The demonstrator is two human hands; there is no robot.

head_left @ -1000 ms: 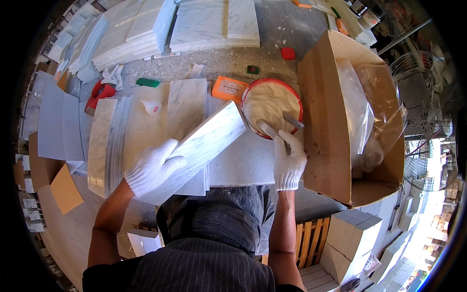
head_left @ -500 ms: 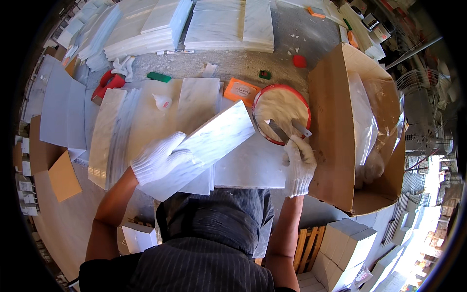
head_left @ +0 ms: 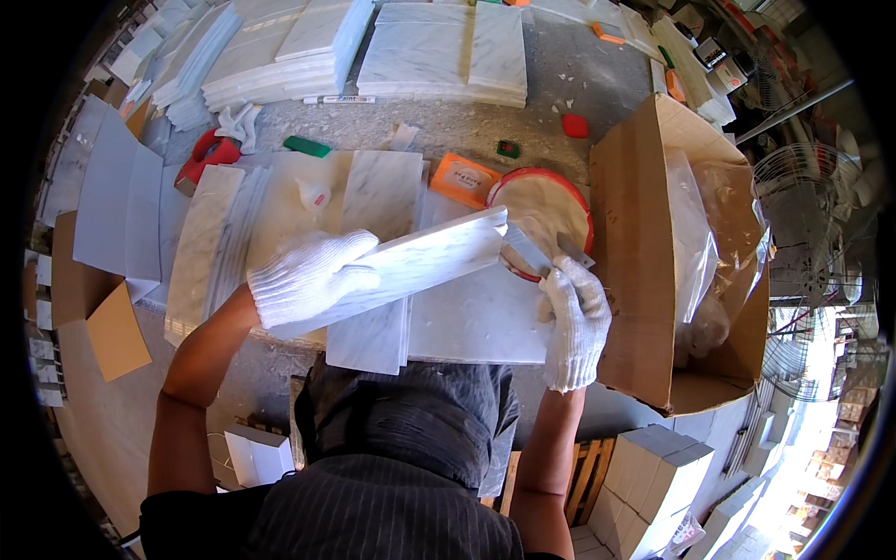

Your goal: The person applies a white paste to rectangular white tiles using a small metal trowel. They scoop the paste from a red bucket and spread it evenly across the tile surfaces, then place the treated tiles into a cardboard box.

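Note:
My left hand, in a white knitted glove, grips a long white marble tile with grey veins. The tile is raised at a slant over the table, its far end toward the right. My right hand, gloved too, is closed round a putty knife whose blade meets the tile's far right corner, where a little pale paste shows. A second metal blade sticks up from the same hand; its handle is hidden. Just beyond is a round red-rimmed tub of cream-coloured paste.
Marble tiles lie on the table, with a white squeeze bottle and an orange hand pad. An open cardboard box with plastic bags stands at right. Tile stacks line the back; a red tape dispenser sits left.
The tile has turned, its far end going right and down and its narrow edge facing up more. The putty knife blade has come from the tub's paste to the tile's corner.

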